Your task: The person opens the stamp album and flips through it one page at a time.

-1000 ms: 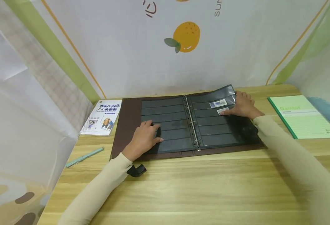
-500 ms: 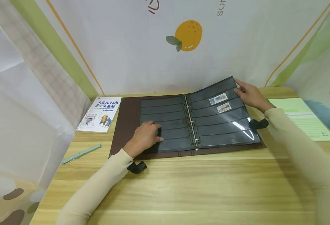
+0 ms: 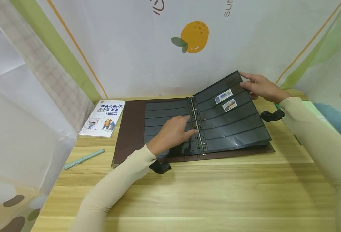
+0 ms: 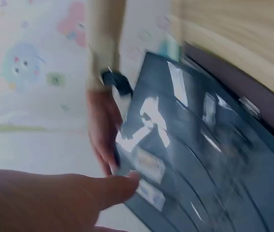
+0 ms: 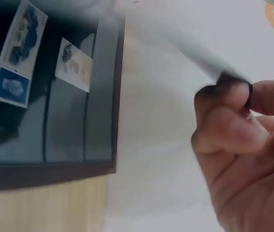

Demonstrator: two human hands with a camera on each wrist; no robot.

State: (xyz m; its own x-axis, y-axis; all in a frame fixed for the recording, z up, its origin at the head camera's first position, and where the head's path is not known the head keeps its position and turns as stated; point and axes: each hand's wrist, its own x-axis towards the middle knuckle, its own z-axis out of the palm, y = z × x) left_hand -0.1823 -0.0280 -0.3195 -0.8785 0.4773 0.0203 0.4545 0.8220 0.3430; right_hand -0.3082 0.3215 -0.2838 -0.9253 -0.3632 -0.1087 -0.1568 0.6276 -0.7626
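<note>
The booklet (image 3: 103,118) and pen (image 3: 84,159) lie left of the binder (image 3: 216,129).

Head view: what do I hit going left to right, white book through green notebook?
White book → left hand → two stamps on the raised page → right hand → green notebook, partly hidden.

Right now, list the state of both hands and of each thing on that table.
Brown ring binder: open on the wooden table.
Black pocketed right page: raised, tilted.
Two small rectangular stamps: in its pockets.
Right hand: pinching its outer edge.
Left hand: holding nothing, over the black left page.
White paperback with blue title: closed, flat.
Slim mint-green pen: lying flat.
Pale green notebook: flat, mostly hidden.
</note>
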